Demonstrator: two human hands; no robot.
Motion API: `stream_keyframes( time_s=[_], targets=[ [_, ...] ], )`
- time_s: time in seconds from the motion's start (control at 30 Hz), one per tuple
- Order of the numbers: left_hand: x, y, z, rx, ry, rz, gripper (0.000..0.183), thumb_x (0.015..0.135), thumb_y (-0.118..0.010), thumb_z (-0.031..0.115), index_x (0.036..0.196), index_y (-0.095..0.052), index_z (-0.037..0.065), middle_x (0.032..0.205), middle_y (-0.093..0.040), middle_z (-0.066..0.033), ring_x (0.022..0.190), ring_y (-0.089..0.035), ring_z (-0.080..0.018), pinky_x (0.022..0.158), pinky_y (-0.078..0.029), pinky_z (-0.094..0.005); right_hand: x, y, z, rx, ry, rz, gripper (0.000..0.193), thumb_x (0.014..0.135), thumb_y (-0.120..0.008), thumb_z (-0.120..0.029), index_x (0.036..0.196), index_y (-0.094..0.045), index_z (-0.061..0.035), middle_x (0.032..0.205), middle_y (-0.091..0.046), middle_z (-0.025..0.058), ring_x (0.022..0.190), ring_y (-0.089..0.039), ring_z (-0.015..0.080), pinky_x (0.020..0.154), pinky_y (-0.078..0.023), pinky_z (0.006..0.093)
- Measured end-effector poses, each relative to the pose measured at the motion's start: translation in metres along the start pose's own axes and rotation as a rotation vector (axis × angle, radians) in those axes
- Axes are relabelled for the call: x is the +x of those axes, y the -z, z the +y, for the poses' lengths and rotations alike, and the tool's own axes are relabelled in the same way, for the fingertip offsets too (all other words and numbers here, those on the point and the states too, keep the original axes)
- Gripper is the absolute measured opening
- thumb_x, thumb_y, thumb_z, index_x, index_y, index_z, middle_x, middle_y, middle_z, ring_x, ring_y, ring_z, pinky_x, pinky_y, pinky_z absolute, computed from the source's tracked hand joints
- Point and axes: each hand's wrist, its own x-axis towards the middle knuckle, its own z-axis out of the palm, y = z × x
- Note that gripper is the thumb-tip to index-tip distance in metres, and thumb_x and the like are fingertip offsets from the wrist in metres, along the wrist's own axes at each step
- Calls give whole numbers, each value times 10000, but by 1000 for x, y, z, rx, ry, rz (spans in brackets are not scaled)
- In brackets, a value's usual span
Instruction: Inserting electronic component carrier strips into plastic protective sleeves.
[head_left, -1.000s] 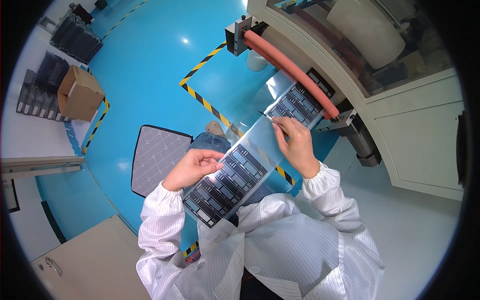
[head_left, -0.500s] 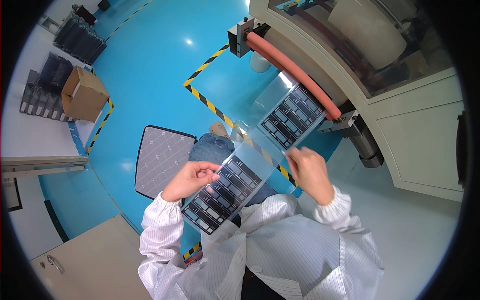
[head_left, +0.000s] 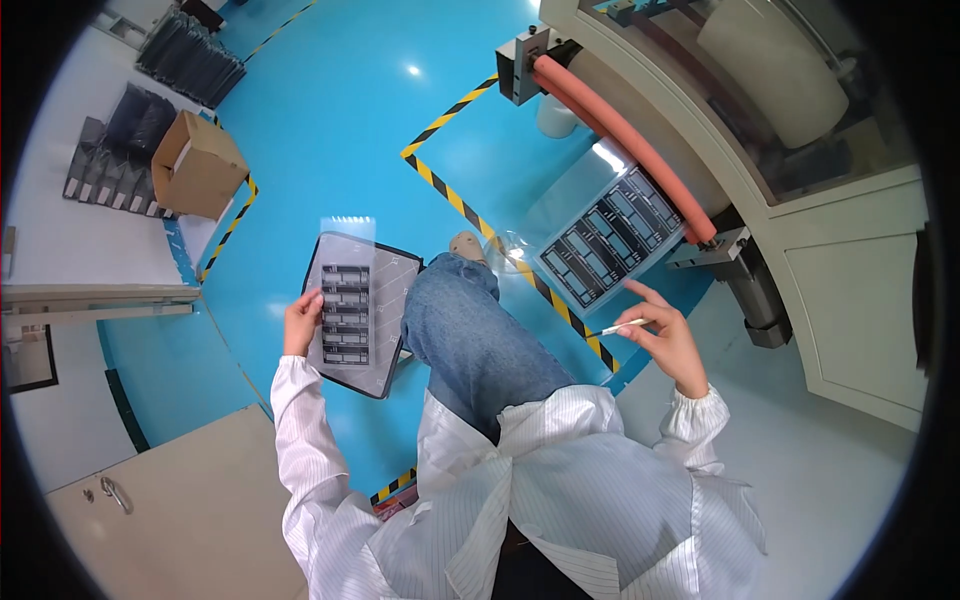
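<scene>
A clear plastic film sheet printed with black panels [head_left: 346, 315] is in my left hand [head_left: 303, 321], pinched by its left edge. It is held over a grey patterned pad [head_left: 385, 290] with a black border. My right hand [head_left: 665, 335] grips a slim white-handled tool with a dark, thin tip [head_left: 618, 328], pointing left. I cannot make out exactly what kind of tool it is. Just above that hand, another printed length of film [head_left: 603, 245] hangs from a red-orange roller [head_left: 625, 140] on the machine.
The large beige machine [head_left: 860, 250] takes up the right side. Yellow-black tape [head_left: 450, 192] marks the blue floor. An open cardboard box [head_left: 200, 165] and dark packets [head_left: 110, 175] are at the far left. A white door [head_left: 160, 490] stands at lower left.
The sheet in my left hand has swung left, from beside the hanging film to over the pad, and is now apart from it. My right hand has shifted slightly right.
</scene>
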Motion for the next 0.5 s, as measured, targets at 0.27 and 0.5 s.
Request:
stream_keyframes(
  time_s=[0.27,0.5],
  targets=[
    [-83,-174,157,44,-329,-457,388,958,-500,170,1340,-493,105,1017,-678,-86,938,-636,-146,823,-487,-269,-7,-2,-10,152,13,-29,103,800,-691,-71,870,-673,2,1212,-569,109,873,-580,101,740,-467,232],
    [-111,-250,209,-536,-212,-895,477,938,-531,121,1399,-412,104,1150,-588,-75,914,-632,-152,806,-492,-258,-5,-7,-29,135,-18,-116,106,817,-679,-67,884,-672,14,1083,-634,97,821,-591,96,732,-482,242]
  ],
)
